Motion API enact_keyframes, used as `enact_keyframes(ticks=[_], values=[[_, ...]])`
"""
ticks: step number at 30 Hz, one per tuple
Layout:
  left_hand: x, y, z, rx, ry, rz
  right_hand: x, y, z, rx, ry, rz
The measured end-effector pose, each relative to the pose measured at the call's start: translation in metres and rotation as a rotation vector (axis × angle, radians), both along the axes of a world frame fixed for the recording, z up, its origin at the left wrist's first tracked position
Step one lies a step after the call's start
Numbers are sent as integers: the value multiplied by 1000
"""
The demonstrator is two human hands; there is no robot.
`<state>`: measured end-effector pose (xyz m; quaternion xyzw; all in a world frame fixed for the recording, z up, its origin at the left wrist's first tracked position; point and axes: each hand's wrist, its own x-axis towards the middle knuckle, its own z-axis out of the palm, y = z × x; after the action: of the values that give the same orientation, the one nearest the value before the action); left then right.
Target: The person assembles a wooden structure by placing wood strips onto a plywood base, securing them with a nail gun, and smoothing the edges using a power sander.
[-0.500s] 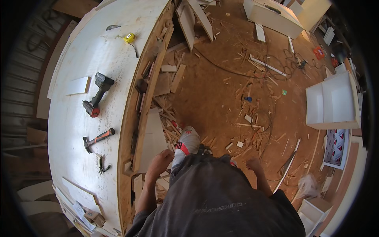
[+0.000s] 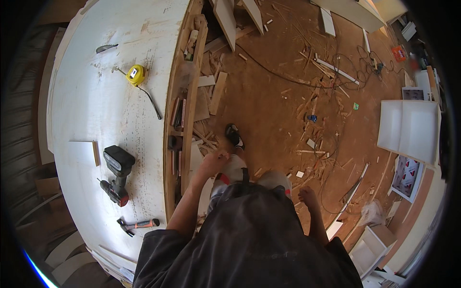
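My left hand hangs in front of my left thigh, beside the workbench, with its fingers curled in and nothing visible in them. Out to the other side, my right hand is loosely closed above the floor; no object shows in it. On the white workbench to my left lie a yellow tape measure with a black strap, a cordless drill and a claw hammer with an orange and black grip. Neither hand touches these tools.
Wood scraps, a cable and offcuts litter the brown floor. White panels lean at the bench's far end. A white cabinet stands at the right. Tools fill the bench's side shelf.
I have stepped forward along the bench, so its tools appear nearer and lower. My left hand has swung forward; my right hand stays at my side. The hammer sits closer to my left arm.
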<state>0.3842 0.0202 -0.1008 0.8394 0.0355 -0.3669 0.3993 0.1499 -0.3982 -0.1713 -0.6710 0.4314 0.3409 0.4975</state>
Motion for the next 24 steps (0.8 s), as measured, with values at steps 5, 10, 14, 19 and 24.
enact_keyframes(ticks=[5, 10, 14, 19, 24], values=[[75, 24, -93, -107, 66, 65, 141, 65, 14, 94, -255, -28], [123, 14, -170, 23, 161, 160, 214, 110, -21, 141, -220, 154], [147, -9, -246, 63, 292, 355, 240, 123, -77, 224, -112, 175], [179, -30, -387, 226, 181, 328, 266, 129, -178, 304, -18, 263], [242, -12, -524, 452, 63, 187, 294, 126, -275, 370, 92, 162]])
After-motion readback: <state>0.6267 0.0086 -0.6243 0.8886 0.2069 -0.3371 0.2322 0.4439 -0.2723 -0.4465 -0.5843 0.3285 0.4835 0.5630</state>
